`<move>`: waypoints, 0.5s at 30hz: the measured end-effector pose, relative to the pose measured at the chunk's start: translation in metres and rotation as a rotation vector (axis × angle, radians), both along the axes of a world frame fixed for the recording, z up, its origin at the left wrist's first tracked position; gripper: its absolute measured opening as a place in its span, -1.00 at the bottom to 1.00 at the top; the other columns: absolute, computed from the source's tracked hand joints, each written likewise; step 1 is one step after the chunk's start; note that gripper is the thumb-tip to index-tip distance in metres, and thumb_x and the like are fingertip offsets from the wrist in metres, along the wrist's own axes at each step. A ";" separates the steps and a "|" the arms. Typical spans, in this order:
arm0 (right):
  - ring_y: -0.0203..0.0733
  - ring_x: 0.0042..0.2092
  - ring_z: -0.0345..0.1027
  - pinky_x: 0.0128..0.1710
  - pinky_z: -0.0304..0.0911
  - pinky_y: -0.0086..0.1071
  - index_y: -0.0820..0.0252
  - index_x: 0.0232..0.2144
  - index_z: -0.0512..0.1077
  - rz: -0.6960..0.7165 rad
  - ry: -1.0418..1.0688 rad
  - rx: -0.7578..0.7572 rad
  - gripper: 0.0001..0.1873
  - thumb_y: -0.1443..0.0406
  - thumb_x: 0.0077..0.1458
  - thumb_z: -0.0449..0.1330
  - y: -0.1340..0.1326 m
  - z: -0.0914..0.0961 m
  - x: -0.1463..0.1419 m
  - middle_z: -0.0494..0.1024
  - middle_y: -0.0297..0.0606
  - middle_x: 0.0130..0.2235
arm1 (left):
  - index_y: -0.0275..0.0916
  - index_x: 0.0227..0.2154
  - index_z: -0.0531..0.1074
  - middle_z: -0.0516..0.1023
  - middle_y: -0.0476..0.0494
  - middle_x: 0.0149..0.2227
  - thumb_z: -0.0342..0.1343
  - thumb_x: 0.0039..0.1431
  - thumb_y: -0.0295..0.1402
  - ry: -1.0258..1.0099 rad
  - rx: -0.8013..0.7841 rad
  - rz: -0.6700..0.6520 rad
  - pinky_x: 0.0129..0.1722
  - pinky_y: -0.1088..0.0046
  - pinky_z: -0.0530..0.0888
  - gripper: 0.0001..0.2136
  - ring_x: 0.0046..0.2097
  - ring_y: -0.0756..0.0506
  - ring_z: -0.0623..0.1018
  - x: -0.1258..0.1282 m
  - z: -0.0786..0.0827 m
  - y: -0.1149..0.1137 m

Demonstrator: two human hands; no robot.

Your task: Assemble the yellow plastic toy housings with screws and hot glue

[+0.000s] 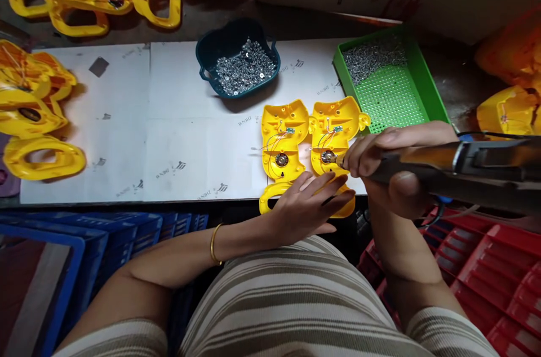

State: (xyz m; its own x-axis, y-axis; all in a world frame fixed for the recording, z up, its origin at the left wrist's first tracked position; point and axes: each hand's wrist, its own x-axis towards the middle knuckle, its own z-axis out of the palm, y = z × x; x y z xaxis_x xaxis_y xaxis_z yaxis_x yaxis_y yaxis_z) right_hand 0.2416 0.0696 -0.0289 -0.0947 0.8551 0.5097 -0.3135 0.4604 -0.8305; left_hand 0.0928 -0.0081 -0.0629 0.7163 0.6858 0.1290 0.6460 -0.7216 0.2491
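My right hand [395,163] is wrapped round a dark electric screwdriver [486,168], held almost level. Its tip reaches the round metal part [327,157] inside the right yellow plastic shell [333,115]. Beside it lies a matching yellow shell [285,115], also hollow side up, with thin wires, a small green board and a round metal part [282,160]. With fingers stretched out, my left hand [306,205] lies over the lower ends of both shells, hiding much of their handle loops. Whether its fingers press on the right shell, I cannot tell.
A dark teal basket [207,72] of small screws and a green tray [431,86] with more stand behind the shells. More yellow shells [38,103] are stacked at the left and back. Blue crates [76,244] and red crates [486,272] flank me below the table edge.
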 end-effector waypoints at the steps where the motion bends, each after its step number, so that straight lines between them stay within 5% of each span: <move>1: -0.35 -0.66 0.25 -0.66 0.21 -0.41 0.02 -0.22 0.51 -0.007 -0.008 0.000 -0.75 0.12 0.02 0.27 0.001 -0.001 -0.002 0.38 -0.51 -0.65 | -0.09 0.17 0.28 0.33 -0.11 0.23 0.24 0.03 0.05 0.013 -0.006 -0.005 0.15 0.17 0.29 -0.34 0.19 -0.21 0.35 0.001 -0.002 0.000; 9: -0.25 -0.71 0.14 -0.72 0.13 -0.29 -0.06 -0.22 0.49 -0.019 -0.028 -0.051 -0.74 0.07 0.01 0.26 0.003 -0.012 -0.008 0.32 -0.47 -0.68 | -0.11 0.18 0.26 0.23 -0.11 0.28 0.25 0.05 0.01 0.043 -0.030 -0.063 0.16 0.06 0.28 -0.34 0.22 -0.25 0.26 0.001 -0.009 0.005; 15: -0.21 -0.68 0.12 -0.65 0.17 -0.24 -0.11 -0.26 0.46 0.001 -0.095 -0.126 -0.73 0.00 -0.02 0.28 0.003 -0.015 -0.005 0.27 -0.47 -0.67 | -0.11 0.07 0.36 0.32 -0.08 0.23 0.04 0.28 -0.39 -0.009 -0.041 -0.031 0.06 0.11 0.36 -0.69 0.19 -0.23 0.31 0.005 -0.012 0.005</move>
